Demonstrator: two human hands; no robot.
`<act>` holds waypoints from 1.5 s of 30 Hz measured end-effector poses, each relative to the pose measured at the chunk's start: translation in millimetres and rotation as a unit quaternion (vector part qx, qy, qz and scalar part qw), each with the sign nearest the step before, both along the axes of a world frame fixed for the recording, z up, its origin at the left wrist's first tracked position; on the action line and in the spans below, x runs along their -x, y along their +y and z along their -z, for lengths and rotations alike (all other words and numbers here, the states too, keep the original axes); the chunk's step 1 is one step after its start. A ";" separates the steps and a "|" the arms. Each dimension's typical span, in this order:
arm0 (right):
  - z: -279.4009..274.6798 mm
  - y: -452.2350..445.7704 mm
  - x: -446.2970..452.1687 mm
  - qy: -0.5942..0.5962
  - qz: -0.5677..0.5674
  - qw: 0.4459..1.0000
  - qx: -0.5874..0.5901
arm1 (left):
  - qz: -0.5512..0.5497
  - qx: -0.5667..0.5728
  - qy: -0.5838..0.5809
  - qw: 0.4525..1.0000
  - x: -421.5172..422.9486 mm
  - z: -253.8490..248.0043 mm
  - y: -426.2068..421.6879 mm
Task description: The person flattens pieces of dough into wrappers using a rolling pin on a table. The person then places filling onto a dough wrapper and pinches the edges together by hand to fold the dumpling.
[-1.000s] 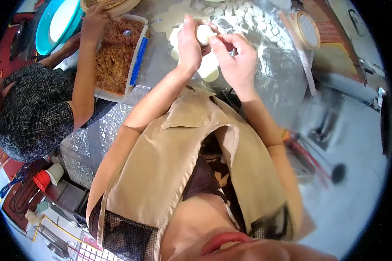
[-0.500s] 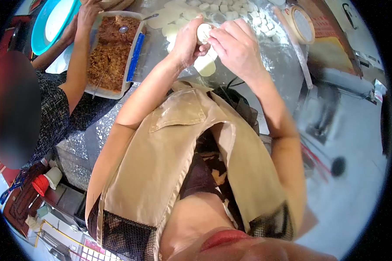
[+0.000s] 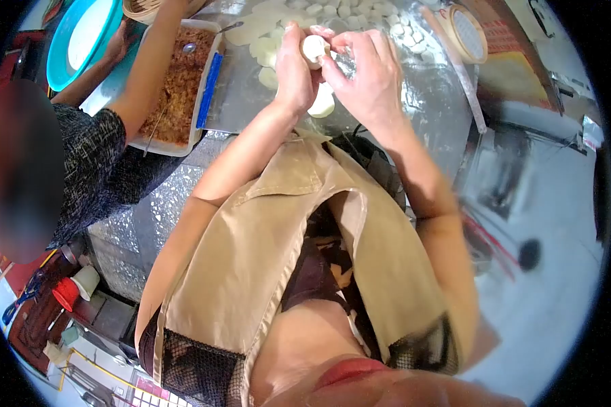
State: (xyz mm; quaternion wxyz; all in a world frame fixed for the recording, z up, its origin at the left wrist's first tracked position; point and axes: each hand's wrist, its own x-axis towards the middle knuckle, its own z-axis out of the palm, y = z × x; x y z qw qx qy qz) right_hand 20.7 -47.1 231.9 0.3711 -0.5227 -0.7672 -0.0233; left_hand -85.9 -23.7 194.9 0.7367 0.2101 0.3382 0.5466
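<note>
A round, pale dough bun (image 3: 313, 49) rests in my left hand (image 3: 295, 71), whose fingers curl round its far and left sides. My right hand (image 3: 370, 71) pinches the bun's right edge between thumb and fingers. Just below the hands a flat dough round (image 3: 322, 103) lies on the metal table (image 3: 244, 108). More flat dough rounds (image 3: 266, 51) overlap to the left of my hands. Beyond them, several small dough pieces (image 3: 400, 30) lie in scattered flour.
At the left a co-worker's arm (image 3: 149, 74) crosses over a tray of brown filling (image 3: 173, 108). Beside it is a turquoise basin (image 3: 58, 64). A rolling pin (image 3: 463, 78) lies along the right edge, near a round sieve-like frame (image 3: 480, 41).
My right hand has shifted a little, its fingers now more spread at the bun, which stays between my hands. The co-worker's near arm has reached farther forward over the tray.
</note>
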 end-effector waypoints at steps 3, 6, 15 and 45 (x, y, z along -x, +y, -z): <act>3.0 -2.3 2.6 0.041 0.021 0.998 0.050 | -0.015 -0.014 -0.043 0.999 -1.7 0.1 0.6; 6.5 -2.5 5.0 0.056 0.014 0.998 0.036 | 0.034 -0.028 -0.037 0.998 1.8 6.5 1.8; 70.0 -3.4 -50.0 0.053 0.048 0.996 0.061 | 0.193 0.065 0.196 0.959 21.5 70.4 0.0; 160.6 86.0 -127.5 0.055 0.187 0.922 0.334 | 0.279 -0.087 0.785 0.547 22.9 160.4 131.0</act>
